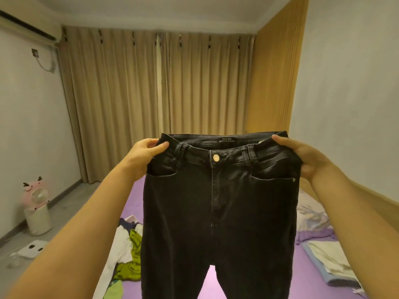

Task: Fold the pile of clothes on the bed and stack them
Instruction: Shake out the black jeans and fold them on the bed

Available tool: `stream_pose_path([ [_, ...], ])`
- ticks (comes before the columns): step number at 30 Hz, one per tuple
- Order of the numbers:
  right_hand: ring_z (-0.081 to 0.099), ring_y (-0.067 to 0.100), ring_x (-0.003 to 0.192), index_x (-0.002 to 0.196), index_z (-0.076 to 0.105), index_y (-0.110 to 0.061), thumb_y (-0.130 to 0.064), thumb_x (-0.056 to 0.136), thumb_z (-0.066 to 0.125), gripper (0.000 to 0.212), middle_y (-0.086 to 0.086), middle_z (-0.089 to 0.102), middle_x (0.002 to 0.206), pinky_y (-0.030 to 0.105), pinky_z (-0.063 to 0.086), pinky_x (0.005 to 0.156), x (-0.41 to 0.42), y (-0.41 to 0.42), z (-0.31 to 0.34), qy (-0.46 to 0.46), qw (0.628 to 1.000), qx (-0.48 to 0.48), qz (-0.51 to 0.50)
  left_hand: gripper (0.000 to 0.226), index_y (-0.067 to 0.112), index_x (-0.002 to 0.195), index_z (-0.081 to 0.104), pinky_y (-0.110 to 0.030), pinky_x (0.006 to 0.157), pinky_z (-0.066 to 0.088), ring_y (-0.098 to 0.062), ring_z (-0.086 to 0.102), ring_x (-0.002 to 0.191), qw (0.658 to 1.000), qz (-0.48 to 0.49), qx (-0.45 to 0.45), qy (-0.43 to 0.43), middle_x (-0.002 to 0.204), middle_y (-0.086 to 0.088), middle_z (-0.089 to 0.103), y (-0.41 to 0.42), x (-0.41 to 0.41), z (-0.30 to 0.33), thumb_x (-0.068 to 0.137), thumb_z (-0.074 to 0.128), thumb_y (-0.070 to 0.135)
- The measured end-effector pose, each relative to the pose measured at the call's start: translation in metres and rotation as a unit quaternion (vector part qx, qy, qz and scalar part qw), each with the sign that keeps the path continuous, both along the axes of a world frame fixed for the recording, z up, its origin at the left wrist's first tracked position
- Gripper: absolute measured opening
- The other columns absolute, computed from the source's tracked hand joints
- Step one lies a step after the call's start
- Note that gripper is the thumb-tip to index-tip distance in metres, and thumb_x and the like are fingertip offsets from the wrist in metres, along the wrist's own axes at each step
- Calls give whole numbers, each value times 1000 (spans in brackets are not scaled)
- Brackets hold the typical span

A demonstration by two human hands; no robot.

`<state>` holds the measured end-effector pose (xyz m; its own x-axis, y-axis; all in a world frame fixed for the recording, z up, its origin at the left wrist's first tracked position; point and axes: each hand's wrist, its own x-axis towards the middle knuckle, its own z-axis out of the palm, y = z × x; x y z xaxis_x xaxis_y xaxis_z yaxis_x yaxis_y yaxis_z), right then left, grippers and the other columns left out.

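A pair of black jeans hangs upright in front of me, front side and brass button facing me, legs dropping out of view below. My left hand grips the waistband's left corner, thumb on the front. My right hand grips the right corner the same way. Behind the jeans lies the bed with a purple sheet. A loose pile of clothes, white and green pieces, lies on the bed to the lower left, partly hidden by the jeans.
Folded white and blue cloth and a rumpled purple-white blanket lie at the bed's right side. A pink fan on a white bin stands on the floor at left. Beige curtains close off the far wall.
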<state>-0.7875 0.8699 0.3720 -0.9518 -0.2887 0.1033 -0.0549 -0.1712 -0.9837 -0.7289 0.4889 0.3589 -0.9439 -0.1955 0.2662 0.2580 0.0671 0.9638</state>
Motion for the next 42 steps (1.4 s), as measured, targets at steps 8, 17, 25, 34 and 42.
stream_pose_path([
  [8,69,25,72,98,63,-9,-15,85,69,16,13,68,89,29,53,53,-24,-21,-10,52,979,56,-188,22,6,89,66,-32,74,54,-24,67,87,983,147,-97,-46,90,-13,68,43,-38,-10,91,63,27],
  [17,68,21,82,103,51,-11,-7,80,72,31,11,63,99,28,56,54,-9,-81,-16,131,988,31,-75,28,11,101,58,-42,81,58,-24,67,92,995,88,-36,29,99,-12,66,112,-53,-17,86,69,31],
  [25,65,11,88,101,49,-31,-10,80,73,38,-2,63,101,20,55,59,-4,-109,-26,254,964,69,-34,20,12,106,64,-34,77,58,-21,70,92,997,-13,27,68,100,-6,72,120,-47,-14,87,67,17],
  [34,64,1,103,121,52,-25,4,96,45,40,-11,66,110,14,51,77,-10,-123,-22,279,959,19,54,61,9,126,53,-43,94,52,-26,64,106,998,-5,34,56,115,-11,65,115,-45,5,74,75,32],
  [42,47,7,120,133,40,-28,-19,86,68,55,-15,46,127,23,43,96,-37,-104,-54,365,900,86,-222,15,14,106,65,-28,83,55,-16,67,97,993,37,13,110,100,-2,71,89,-42,11,95,55,15],
])
